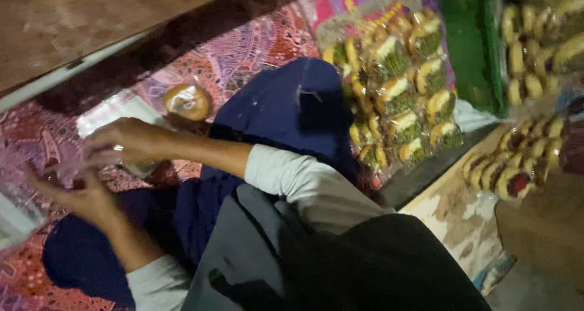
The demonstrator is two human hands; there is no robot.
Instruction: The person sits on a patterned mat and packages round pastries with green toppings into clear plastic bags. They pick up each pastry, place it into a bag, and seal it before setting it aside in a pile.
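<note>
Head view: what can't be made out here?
- Left hand: motion blur; whether it grips the clear plastic wrap is unclear.
- Right hand: fingers blurred; what they pinch cannot be told.
- Wrapped bun: glare on its bag hides detail.
- Rolls at the right: cut off by the top and right edges.
- Lap: hidden by dark cloth.

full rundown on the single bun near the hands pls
The bun is round, golden-brown and glossy on top, lying flat inside a clear plastic bag that reflects light. It sits on the patterned red-pink cloth, beside the dark blue fabric, just beyond the right hand. No hand touches the bun itself. Its underside and filling are hidden, and the picture is blurred.
</note>
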